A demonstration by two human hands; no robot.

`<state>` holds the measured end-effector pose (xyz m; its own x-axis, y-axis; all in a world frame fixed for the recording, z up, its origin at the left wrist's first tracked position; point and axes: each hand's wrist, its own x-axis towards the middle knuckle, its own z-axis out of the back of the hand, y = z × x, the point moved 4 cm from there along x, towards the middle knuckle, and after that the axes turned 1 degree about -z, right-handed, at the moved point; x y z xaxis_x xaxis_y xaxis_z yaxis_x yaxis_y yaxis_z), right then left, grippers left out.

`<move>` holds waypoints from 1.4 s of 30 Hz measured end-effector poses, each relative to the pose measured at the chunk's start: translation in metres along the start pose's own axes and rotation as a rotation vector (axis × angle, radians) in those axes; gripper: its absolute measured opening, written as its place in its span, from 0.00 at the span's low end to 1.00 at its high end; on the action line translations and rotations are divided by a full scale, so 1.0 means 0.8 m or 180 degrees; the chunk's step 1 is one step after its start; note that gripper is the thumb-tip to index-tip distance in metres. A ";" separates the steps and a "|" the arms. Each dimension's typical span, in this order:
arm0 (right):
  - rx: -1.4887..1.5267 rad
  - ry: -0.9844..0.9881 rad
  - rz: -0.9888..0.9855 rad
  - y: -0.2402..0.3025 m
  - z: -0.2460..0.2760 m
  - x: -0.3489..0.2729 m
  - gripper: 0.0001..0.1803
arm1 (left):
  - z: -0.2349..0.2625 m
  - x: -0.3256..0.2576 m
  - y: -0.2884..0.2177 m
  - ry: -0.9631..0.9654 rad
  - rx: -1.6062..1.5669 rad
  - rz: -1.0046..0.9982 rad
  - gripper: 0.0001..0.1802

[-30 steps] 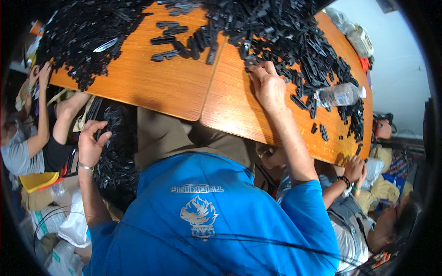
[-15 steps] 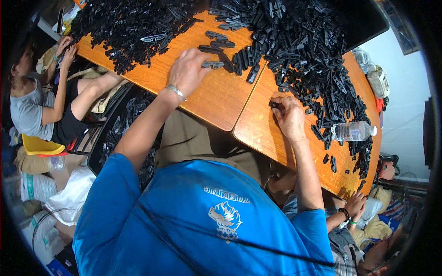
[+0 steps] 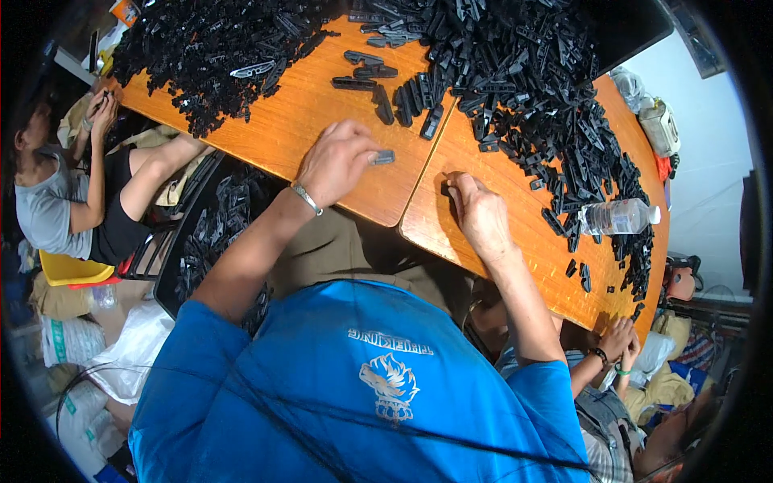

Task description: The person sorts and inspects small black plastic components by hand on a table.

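My left hand [image 3: 338, 163] pinches a long dark plastic piece [image 3: 385, 157] over the wooden table, its end jutting out past the fingertips. To the right of it, past the seam between the tabletops, my right hand [image 3: 481, 213] has thumb and fingers closed on a small black plastic piece [image 3: 446, 190], mostly covered by the fingers. Beyond both hands lie several loose long black pieces [image 3: 377, 71], and a short row of them [image 3: 415, 97] stands side by side near the seam.
A heap of small black parts [image 3: 209, 64] covers the far left, and larger black pieces [image 3: 515, 64] pile up at far right. A clear plastic bottle [image 3: 616, 217] lies on the right-hand pieces. People sit left and right; a black crate [image 3: 189, 233] of parts stands beside my left arm.
My left hand has come nearer the table edge, taking a long plastic piece from among the loose ones. My right hand has shifted left toward the seam, still pinching its small piece.
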<state>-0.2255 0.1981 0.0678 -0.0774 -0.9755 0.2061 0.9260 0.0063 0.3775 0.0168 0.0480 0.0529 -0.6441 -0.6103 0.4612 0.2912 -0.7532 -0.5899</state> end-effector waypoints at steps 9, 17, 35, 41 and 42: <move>-0.0019 0.0539 0.0084 0.015 0.008 0.021 0.17 | 0.021 -0.012 0.010 -0.0214 0.0239 0.0214 0.12; 0.0798 -0.0120 -0.0034 0.074 -0.031 0.078 0.13 | 0.017 -0.015 0.010 -0.0274 0.0319 0.0351 0.11; 0.0939 -0.0247 0.0614 0.055 -0.052 0.110 0.15 | 0.018 -0.008 0.015 -0.0263 0.0062 0.0417 0.11; 0.0870 -0.0307 0.0854 0.081 -0.065 0.118 0.14 | 0.010 -0.007 0.015 -0.0379 -0.0007 0.0343 0.10; 0.0951 -0.0314 0.0815 0.079 -0.064 0.118 0.14 | 0.009 -0.006 0.015 -0.0424 0.0000 0.0387 0.09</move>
<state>-0.1552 0.0950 0.0652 0.0933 -0.9083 0.4079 0.7729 0.3243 0.5454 0.0286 0.0404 0.0481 -0.5048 -0.7239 0.4703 0.3613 -0.6720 -0.6465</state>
